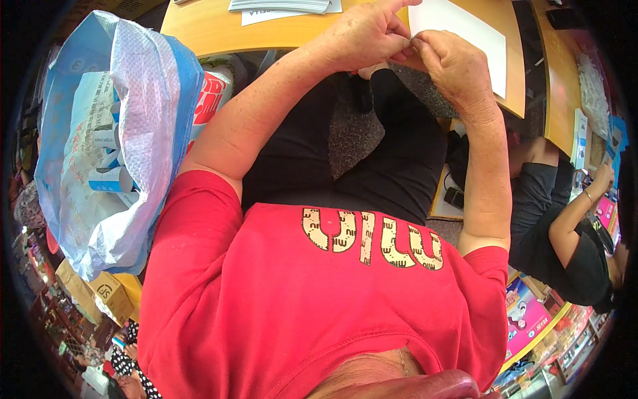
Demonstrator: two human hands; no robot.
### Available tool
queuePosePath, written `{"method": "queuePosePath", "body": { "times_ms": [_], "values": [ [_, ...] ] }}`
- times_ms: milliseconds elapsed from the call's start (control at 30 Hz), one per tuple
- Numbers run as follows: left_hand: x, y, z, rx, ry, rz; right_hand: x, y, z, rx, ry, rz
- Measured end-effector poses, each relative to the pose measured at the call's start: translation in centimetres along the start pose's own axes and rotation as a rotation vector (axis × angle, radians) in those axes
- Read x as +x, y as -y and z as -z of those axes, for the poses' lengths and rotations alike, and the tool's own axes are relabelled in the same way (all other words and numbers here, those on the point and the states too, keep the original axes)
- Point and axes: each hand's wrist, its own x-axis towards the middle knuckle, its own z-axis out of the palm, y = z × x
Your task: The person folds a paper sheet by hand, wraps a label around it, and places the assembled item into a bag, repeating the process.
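Note:
My left hand (372, 34) and my right hand (460, 66) meet at the near edge of the yellow wooden table (219, 30). Thumbs and fingers of both are pinched together, fingertips nearly touching. Whatever lies between them is too small or hidden to make out. One finger of the left hand points away from the pinch. A white sheet (468, 41) lies on the table just beyond and beside my right hand. Farther left, a stack of printed cards or sheets (282, 6) rests at the table's far side.
At my left stands an open white-and-blue woven sack (143, 86) with several blue-and-white paper pieces (109, 179) inside. A red-and-white package (209, 96) is beside it. To the right, another person in dark clothes (555, 219) sits by a second yellow table (561, 100).

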Motion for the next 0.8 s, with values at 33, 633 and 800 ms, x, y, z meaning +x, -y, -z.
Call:
{"method": "queuePosePath", "body": {
  "times_ms": [33,633,800],
  "values": [
    [-0.5,0.4,-0.4,0.224,-0.081,-0.188,0.1,0.1,0.0,-0.007,0.004,0.005],
    [0.1,0.4,0.5,-0.025,-0.013,0.046,0.7,0.2,0.2,-0.085,0.125,0.011],
    [-0.1,0.2,0.1,0.222,-0.123,-0.140,1.0,0.3,0.1,-0.112,0.132,0.039]
  ]
}}
